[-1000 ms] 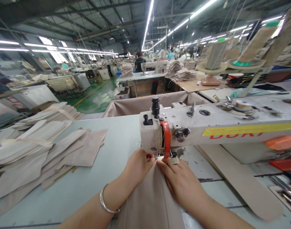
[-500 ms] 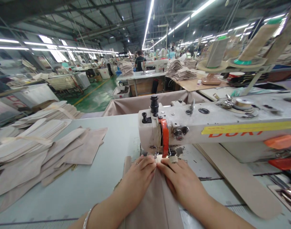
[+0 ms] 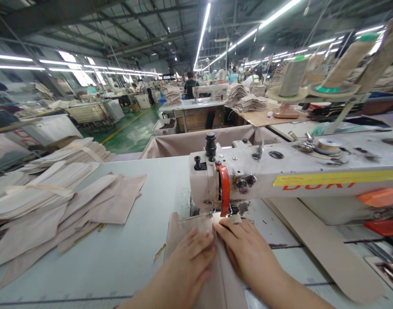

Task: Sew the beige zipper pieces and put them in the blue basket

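A mauve-beige fabric piece (image 3: 196, 222) lies in front of the sewing machine (image 3: 202, 182), its far edge by the needle area. My left hand (image 3: 191, 268) rests over the fabric with its fingers stretched out, slightly blurred by motion. Close to the presser foot, my right hand (image 3: 249, 246) has its fingers drawn together on the fabric's right side; its thumb is mostly hidden. A red-orange guard (image 3: 225, 191) curves down just beyond the right fingertips and partly covers the needle area.
Stacked cut fabric pieces (image 3: 119, 199) and tied bundles (image 3: 38, 195) lie on the left of the table. Long beige panels (image 3: 325, 249) sit under the machine arm. Scissors (image 3: 381, 251) are at far right, thread cones (image 3: 293, 77) behind. A fabric-lined bin (image 3: 183, 143) borders the far edge.
My left hand has drawn back toward me from the presser foot, uncovering the fabric's far edge. My right hand stays near the needle. The view has shifted slightly.
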### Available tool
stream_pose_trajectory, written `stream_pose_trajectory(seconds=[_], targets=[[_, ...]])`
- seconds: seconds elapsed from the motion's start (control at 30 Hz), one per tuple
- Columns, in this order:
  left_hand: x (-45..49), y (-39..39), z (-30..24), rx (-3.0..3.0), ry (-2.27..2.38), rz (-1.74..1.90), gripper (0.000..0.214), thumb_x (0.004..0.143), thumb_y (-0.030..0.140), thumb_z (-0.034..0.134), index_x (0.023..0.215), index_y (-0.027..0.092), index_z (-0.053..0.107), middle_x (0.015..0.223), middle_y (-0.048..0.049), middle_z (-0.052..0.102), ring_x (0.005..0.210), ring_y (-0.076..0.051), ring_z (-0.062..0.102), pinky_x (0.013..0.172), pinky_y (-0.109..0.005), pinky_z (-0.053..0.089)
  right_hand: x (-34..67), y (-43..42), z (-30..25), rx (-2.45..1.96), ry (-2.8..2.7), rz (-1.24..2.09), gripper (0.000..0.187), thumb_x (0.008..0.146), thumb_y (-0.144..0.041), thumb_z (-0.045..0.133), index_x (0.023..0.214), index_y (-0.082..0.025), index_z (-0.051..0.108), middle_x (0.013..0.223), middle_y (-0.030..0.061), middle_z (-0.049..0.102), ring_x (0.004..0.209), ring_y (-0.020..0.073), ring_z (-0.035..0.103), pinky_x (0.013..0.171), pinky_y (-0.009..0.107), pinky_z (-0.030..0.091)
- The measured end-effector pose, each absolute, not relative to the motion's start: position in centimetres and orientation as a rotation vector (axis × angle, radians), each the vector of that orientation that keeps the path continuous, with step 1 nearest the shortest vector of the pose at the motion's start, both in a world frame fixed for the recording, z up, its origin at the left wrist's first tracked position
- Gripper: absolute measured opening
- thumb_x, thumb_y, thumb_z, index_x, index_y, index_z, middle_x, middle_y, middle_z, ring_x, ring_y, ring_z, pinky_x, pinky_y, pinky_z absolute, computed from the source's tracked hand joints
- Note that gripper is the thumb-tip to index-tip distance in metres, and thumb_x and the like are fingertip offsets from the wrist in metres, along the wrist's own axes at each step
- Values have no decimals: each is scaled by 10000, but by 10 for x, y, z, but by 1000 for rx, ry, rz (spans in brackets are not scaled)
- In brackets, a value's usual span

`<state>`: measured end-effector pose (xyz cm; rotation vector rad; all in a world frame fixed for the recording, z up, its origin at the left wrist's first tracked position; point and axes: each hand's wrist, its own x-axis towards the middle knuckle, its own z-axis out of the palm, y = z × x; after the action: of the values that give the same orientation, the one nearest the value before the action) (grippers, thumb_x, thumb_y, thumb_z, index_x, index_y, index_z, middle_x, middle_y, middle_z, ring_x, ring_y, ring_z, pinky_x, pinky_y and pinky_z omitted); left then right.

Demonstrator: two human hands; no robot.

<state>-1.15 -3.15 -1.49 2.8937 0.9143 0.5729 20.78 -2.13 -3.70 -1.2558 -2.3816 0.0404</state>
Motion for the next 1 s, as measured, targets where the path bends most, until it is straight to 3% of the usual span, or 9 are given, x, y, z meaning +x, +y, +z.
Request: stream_pose_trajectory(seconds=[0.13, 0.27, 0.43, 0.63, 0.8, 1.0], targets=[[-18, -56, -51, 2929, 601, 913, 158, 973, 261, 551, 1088, 206, 645, 1090, -9, 712, 1172, -148, 594, 1168, -296, 336, 207, -20, -38, -1244, -2356, -41, 420, 905, -66, 489, 1305, -182, 546, 1198, 93, 599, 1046, 271, 518, 899, 439, 389], [-15, -63, -64, 2860, 636, 1108, 115, 971, 251, 572, 1040, 227, 660, 993, 23, 718, 1097, -98, 632, 1170, -267, 319, 206, -20, -36, -1228, -2352, -74, 428, 892, -62, 492, 1302, -173, 544, 1209, 104, 594, 1005, 266, 527, 866, 426, 389], [-13, -56, -31, 2885, 567, 839, 118, 978, 217, 558, 1030, 190, 660, 1035, -9, 726, 1136, -125, 622, 1145, -271, 368, 206, -20, -36, -1232, -2355, -97, 433, 899, -58, 473, 1311, -177, 535, 1191, 99, 598, 1008, 267, 527, 874, 433, 381], [-7, -48, -22, 2906, 673, 842, 143, 982, 167, 507, 982, 177, 649, 1025, -34, 721, 1087, -129, 643, 1115, -263, 412, 205, -20, -37, -1229, -2347, -84, 395, 912, -75, 486, 1290, -175, 541, 1167, 102, 604, 1026, 275, 524, 858, 430, 389], [-5, -41, -14, 2863, 697, 676, 242, 990, 139, 405, 1085, 149, 628, 1060, -73, 672, 1133, -177, 593, 1081, -290, 447, 207, -20, -40, -1243, -2365, -65, 408, 912, -89, 516, 1308, -188, 526, 1192, 99, 594, 1036, 279, 520, 872, 442, 384], [-8, -33, -5, 2812, 814, 530, 238, 958, 116, 439, 1124, 138, 607, 1042, -88, 626, 986, -207, 582, 937, -340, 525, 208, -19, -39, -1229, -2373, -2, 413, 927, -70, 461, 1320, -187, 512, 1212, 96, 581, 1062, 269, 510, 893, 439, 382]])
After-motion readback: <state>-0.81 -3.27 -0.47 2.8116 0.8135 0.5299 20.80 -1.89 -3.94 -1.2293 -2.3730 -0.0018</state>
